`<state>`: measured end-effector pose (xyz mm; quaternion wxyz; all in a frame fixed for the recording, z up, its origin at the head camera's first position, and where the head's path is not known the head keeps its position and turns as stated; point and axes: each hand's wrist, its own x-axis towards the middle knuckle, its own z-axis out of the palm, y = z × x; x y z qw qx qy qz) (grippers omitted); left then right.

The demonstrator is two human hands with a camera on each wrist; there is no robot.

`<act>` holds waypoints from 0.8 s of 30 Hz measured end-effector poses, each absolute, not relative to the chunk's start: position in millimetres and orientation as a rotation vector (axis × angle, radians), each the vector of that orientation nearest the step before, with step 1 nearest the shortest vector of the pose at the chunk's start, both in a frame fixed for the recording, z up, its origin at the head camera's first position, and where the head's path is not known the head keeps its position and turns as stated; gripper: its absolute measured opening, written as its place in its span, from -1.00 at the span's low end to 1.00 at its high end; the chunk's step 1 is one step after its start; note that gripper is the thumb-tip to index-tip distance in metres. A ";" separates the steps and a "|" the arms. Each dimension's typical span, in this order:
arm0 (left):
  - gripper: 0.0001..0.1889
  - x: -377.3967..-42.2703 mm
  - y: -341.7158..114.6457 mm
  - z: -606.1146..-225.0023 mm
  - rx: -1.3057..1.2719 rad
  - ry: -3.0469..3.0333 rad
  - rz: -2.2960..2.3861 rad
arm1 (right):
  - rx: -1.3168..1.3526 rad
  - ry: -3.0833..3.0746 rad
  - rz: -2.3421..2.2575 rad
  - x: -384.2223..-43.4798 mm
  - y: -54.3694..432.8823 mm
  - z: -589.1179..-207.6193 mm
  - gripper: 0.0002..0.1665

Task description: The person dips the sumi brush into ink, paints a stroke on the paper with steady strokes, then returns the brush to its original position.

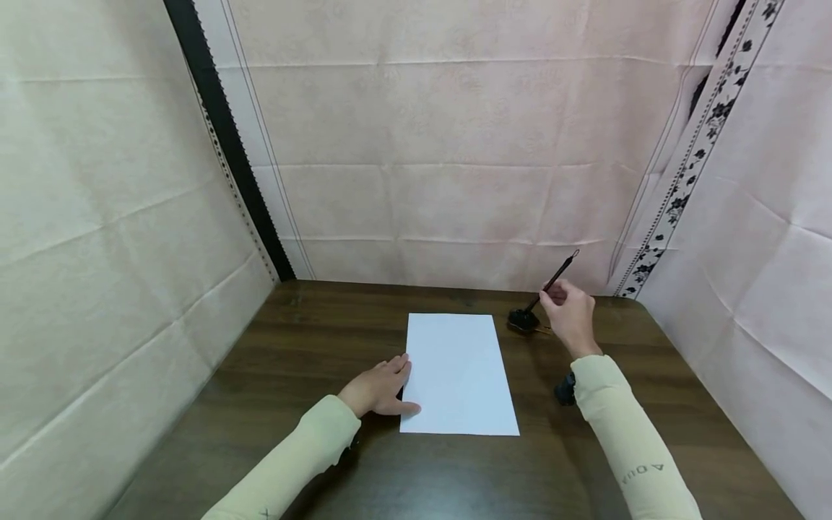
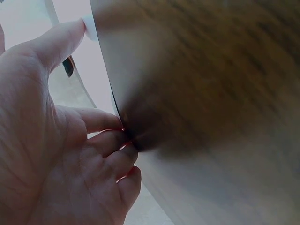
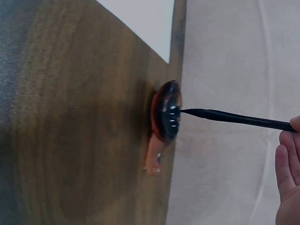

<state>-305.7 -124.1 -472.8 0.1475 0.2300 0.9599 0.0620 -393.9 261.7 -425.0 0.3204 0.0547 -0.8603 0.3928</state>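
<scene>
In the head view, the right hand (image 1: 573, 318) pinches a slender black brush (image 1: 562, 269), looped end toward 1 o'clock, tip toward 7, at a glossy, ink-dark, reddish-brown, spoon-shaped dish (image 1: 522, 320). The left hand (image 1: 379, 388), fingers loosely extended, rests at 9 o'clock on a white rectangular paper sheet (image 1: 458, 375), long axis 12-to-6.

A dark brown table (image 1: 273, 375) with streaky wood grain fills the lower part of the head view, a pale sheen at bottom centre. A blank white sheet of paper (image 1: 458, 375) lies flat on it, just below the middle of the frame. Right of the sheet's upper right corner — near but apart — sits a small spoon-shaped dish (image 3: 164, 115), dark and glossy inside, its reddish-brown handle pointing downward in the right wrist view.
</scene>
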 end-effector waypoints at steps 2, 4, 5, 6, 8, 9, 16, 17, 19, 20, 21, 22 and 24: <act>0.02 -305.9 -123.8 -473.8 0.663 2.760 0.177 | 0.136 -2.260 1.043 -393.9 262.7 -430.0 -0.83; 0.02 -306.3 -123.7 -474.6 0.661 2.760 0.178 | 0.130 -2.259 1.045 -394.4 263.2 -434.6 -0.82; 0.02 -306.4 -123.6 -474.9 0.660 2.762 0.179 | 0.130 -2.259 1.049 -394.5 263.3 -436.7 -0.83; 0.02 -306.5 -123.6 -475.0 0.661 2.761 0.179 | 0.129 -2.259 1.054 -394.4 263.2 -438.7 -0.84; 0.02 -306.7 -123.5 -475.2 0.662 2.763 0.181 | 0.127 -2.260 1.052 -394.5 263.1 -442.8 -0.85; 0.02 -306.6 -123.4 -475.3 0.663 2.764 0.180 | 0.127 -2.263 1.051 -394.3 263.0 -444.6 -0.86; 0.02 -305.6 -121.9 -473.4 0.654 2.766 0.163 | 0.127 -2.256 1.060 -393.7 262.6 -454.8 -0.87; 0.01 -305.6 -121.8 -473.1 0.651 2.765 0.162 | 0.124 -2.257 1.065 -393.6 262.6 -455.5 -0.87; 0.01 -305.2 -121.8 -472.3 0.644 2.761 0.166 | 0.121 -2.260 1.083 -393.5 262.6 -456.8 -0.86; 0.02 -305.1 -121.8 -472.2 0.643 2.759 0.168 | 0.118 -2.264 1.088 -393.3 262.8 -457.2 -0.86; 0.02 -305.0 -121.8 -472.0 0.643 2.757 0.168 | 0.115 -2.267 1.093 -392.9 262.8 -457.5 -0.86; 0.02 -305.0 -121.8 -471.9 0.642 2.754 0.170 | 0.113 -2.271 1.096 -392.5 262.9 -457.8 -0.85; 0.02 -304.6 -121.8 -470.9 0.641 2.753 0.173 | 0.110 -2.275 1.100 -392.3 263.0 -458.5 -0.86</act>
